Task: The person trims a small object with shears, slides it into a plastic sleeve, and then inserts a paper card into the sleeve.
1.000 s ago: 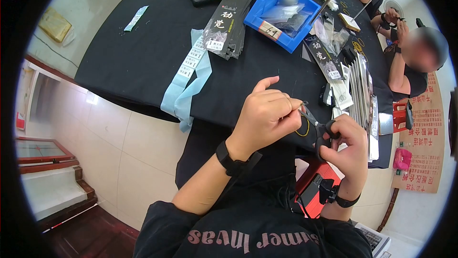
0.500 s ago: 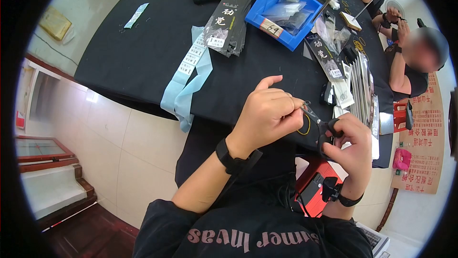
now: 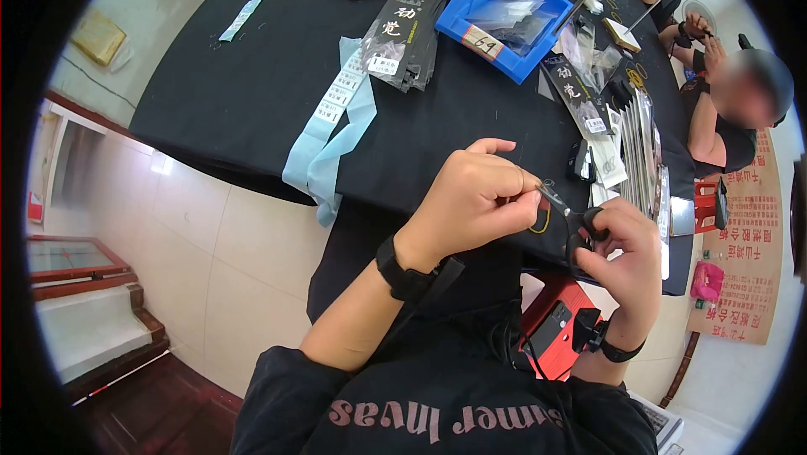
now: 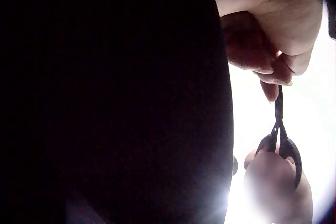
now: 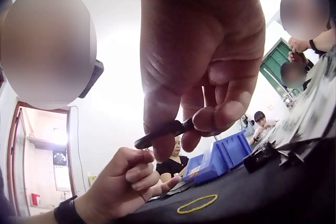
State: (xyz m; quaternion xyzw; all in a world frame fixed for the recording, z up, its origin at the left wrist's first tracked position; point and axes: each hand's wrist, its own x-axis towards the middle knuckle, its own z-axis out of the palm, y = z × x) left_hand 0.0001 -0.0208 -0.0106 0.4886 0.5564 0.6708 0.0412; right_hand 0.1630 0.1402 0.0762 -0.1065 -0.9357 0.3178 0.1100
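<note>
It seems to be a step of fine trimming, where the left hand (image 3: 475, 203) pinches a tiny item (image 3: 541, 188) (too small to identify) beside the tips of the scissors (image 3: 572, 219), whose handles the right hand (image 3: 629, 249) grips, so the next move should call for steady fingers and exact blade placement.

passage: cloth (image 3: 412, 135) between label strip (image 3: 314, 148) and blue bin (image 3: 516, 69) | obstacle beyond: packet stack (image 3: 403, 22)

Left hand (image 3: 475, 203): back toward head camera, thumb and index fingertips pinched, one finger extended. Right hand (image 3: 624, 240): fingers curled, thumb opposed. Left forearm (image 3: 357, 316) angled inward; hands near each other, fingertips apart.
</note>
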